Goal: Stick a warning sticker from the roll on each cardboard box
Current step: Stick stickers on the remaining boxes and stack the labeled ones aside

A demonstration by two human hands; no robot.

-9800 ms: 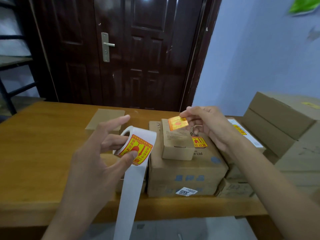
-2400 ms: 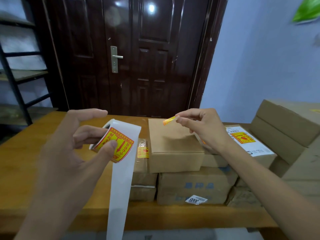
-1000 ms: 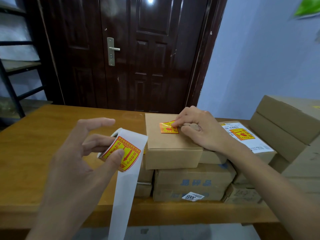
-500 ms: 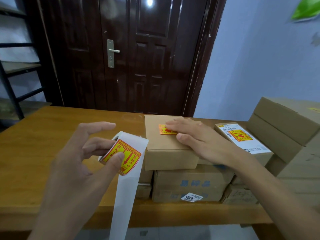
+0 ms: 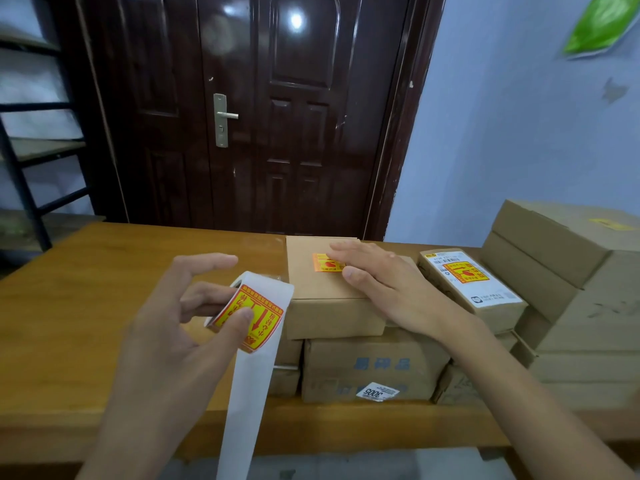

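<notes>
My left hand holds the sticker roll above the table's front, thumb on a yellow-and-red warning sticker, and a long strip of white backing paper hangs down from it. My right hand lies flat, fingers together, on the top cardboard box of the middle stack. Its fingertips cover the right part of an orange-and-yellow warning sticker stuck on that lid.
The stack stands on a wooden table. Under the top box is a bigger box with a white label. A box with a shipping label and sticker lies to the right, larger boxes beyond. A dark door is behind.
My right hand carried a peeled sticker to the top box, laid it on the lid and went from pinching fingers to a flat palm pressing over it. The left hand kept the roll steady.
</notes>
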